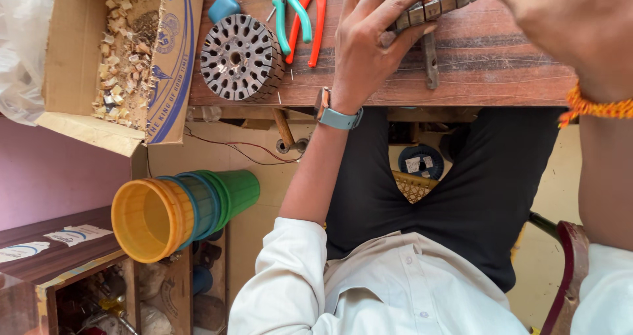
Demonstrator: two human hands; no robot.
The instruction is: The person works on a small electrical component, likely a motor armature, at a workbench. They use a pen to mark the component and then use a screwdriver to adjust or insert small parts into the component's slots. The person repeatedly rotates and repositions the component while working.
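My left hand, with a grey watch on its wrist, grips a slotted metal stator core at the top edge of the wooden table. Thumb and fingers pinch the core's rim. My right hand, with an orange thread band at the wrist, hovers at the core's right end. Its fingertips run out of the frame, so its hold on the core is hidden. A second round stator core lies flat on the table to the left.
Green-handled pliers and red-handled pliers lie beside a blue cap. A cardboard box of scraps sits at the left. Stacked yellow, blue and green buckets lie below the table. A wire spool sits underneath.
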